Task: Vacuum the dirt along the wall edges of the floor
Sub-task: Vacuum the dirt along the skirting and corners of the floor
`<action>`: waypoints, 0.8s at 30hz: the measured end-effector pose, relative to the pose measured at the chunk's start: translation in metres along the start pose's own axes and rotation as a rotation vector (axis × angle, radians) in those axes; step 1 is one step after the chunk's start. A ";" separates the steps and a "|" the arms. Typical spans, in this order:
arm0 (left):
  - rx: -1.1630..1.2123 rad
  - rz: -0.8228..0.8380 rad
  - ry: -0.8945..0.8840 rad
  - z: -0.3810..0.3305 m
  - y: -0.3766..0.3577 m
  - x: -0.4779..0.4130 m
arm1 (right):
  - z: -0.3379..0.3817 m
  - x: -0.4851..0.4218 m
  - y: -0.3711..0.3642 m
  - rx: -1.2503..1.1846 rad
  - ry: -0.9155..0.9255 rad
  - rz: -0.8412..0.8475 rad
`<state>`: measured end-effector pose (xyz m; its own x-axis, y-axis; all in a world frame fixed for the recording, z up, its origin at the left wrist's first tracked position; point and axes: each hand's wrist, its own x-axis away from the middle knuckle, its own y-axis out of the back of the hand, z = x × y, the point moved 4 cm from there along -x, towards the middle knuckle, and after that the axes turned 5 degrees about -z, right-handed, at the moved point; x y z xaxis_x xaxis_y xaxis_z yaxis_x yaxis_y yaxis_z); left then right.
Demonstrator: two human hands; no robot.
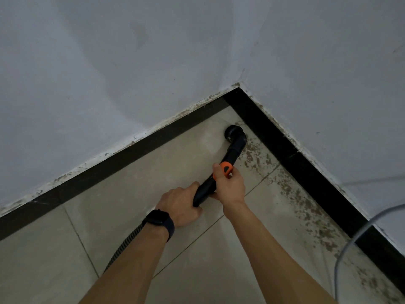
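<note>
A black vacuum wand (233, 153) with an orange button reaches toward the room corner. Its round nozzle (232, 133) sits on the beige floor tile, close to the black skirting (282, 145) on the right wall. My right hand (229, 185) grips the wand just below the orange button, thumb beside it. My left hand (183, 205), with a dark watch on the wrist, grips the wand's lower end. A ribbed black hose (125, 244) runs back under my left forearm. Brown dirt (304, 205) is scattered on the tiles along the right skirting.
Two white walls meet at the corner (238, 84), with speckled grime along the top of the skirting. A grey cable (355, 235) loops over the floor and skirting at the lower right. Beige tiles (54, 260) stretch to the left along the other wall.
</note>
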<state>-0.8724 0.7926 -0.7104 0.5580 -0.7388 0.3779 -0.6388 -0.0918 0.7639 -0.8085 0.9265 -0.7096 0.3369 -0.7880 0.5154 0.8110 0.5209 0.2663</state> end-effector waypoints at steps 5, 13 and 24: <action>0.023 0.005 0.004 -0.005 0.002 -0.008 | 0.006 -0.007 0.004 -0.007 -0.014 -0.001; 0.015 0.002 -0.028 -0.017 0.004 -0.033 | 0.018 -0.027 0.010 0.043 0.004 -0.057; 0.018 -0.015 -0.044 -0.007 0.017 -0.054 | 0.030 -0.045 -0.006 0.062 0.000 -0.109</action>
<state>-0.9099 0.8356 -0.7138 0.5444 -0.7655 0.3430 -0.6399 -0.1147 0.7598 -0.8432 0.9684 -0.7097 0.2483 -0.8409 0.4808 0.8115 0.4517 0.3708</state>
